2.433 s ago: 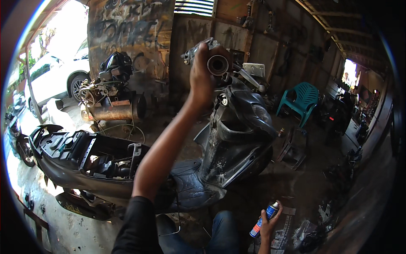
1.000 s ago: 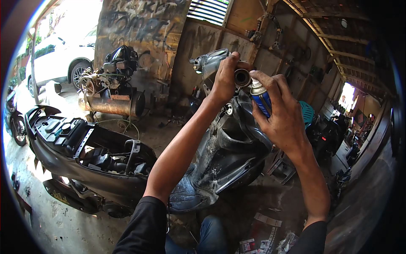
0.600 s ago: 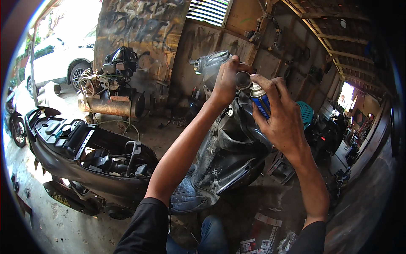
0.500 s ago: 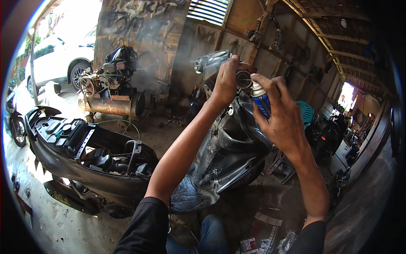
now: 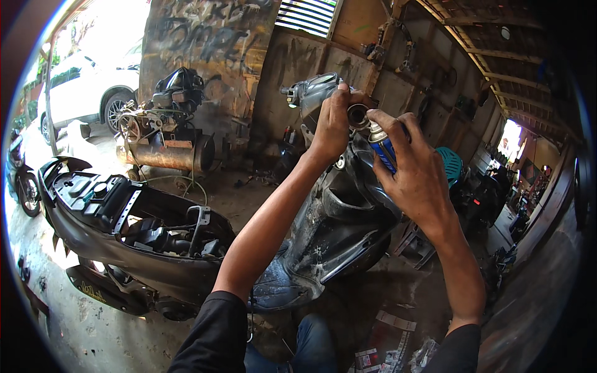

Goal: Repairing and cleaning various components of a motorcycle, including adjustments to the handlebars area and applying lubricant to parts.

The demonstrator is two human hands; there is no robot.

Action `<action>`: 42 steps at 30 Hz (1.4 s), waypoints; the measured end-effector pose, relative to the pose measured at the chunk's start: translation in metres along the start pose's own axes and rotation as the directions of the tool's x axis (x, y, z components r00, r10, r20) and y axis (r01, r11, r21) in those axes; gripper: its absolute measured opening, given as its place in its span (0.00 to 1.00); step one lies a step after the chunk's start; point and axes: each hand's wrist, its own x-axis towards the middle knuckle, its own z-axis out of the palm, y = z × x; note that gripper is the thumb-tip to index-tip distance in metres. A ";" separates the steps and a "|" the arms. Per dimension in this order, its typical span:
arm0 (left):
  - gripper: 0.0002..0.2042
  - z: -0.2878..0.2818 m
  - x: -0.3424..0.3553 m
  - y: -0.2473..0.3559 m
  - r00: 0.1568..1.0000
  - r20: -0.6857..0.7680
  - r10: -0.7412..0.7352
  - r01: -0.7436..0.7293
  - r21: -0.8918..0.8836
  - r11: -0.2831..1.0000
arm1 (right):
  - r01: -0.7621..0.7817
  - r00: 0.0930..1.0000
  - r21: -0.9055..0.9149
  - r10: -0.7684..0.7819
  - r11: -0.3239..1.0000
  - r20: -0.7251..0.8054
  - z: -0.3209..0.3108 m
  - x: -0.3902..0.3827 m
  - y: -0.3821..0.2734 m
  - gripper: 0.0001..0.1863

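Note:
My left hand [image 5: 329,124] is closed round a grimy metal part [image 5: 311,90] with a round bore [image 5: 357,115], held up above the black scooter's front body [image 5: 339,211]. My right hand [image 5: 410,161] grips a blue aerosol can [image 5: 382,146] just right of the bore, its index finger on the white top, which is at the opening. The scooter lies across my view, its seat off, with the open rear body [image 5: 161,248] at the left.
A rusty compressor [image 5: 165,158] stands behind the scooter, left of centre. A white car [image 5: 84,93] is outside at the left, beside a parked motorbike [image 5: 28,186]. A teal chair [image 5: 449,165] and dark motorbikes [image 5: 479,196] stand at the right. Papers [image 5: 382,354] lie on the floor below.
My right hand has risen from low at the right, bringing the can up to the bore. My left hand shifted slightly right. A pale haze seen half a second ago has thinned.

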 end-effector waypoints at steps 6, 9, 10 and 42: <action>0.37 0.000 -0.001 0.002 1.000 -0.015 -0.026 0.026 0.007 1.000 | 0.002 1.000 -0.002 -0.002 1.000 -0.005 0.000 0.001 -0.001 0.40; 0.36 -0.001 -0.002 -0.001 0.999 -0.025 -0.028 0.028 0.015 0.999 | 0.016 1.000 -0.004 -0.016 1.000 -0.021 0.001 0.001 -0.001 0.40; 0.36 -0.001 -0.001 -0.003 1.000 -0.024 0.003 -0.003 0.023 1.000 | 0.019 1.000 -0.007 -0.019 1.000 -0.024 0.001 0.001 -0.001 0.40; 0.39 -0.032 0.052 0.020 0.763 0.602 -0.237 0.179 0.156 0.971 | -0.120 0.951 0.957 0.306 0.263 0.035 0.030 -0.041 0.045 0.40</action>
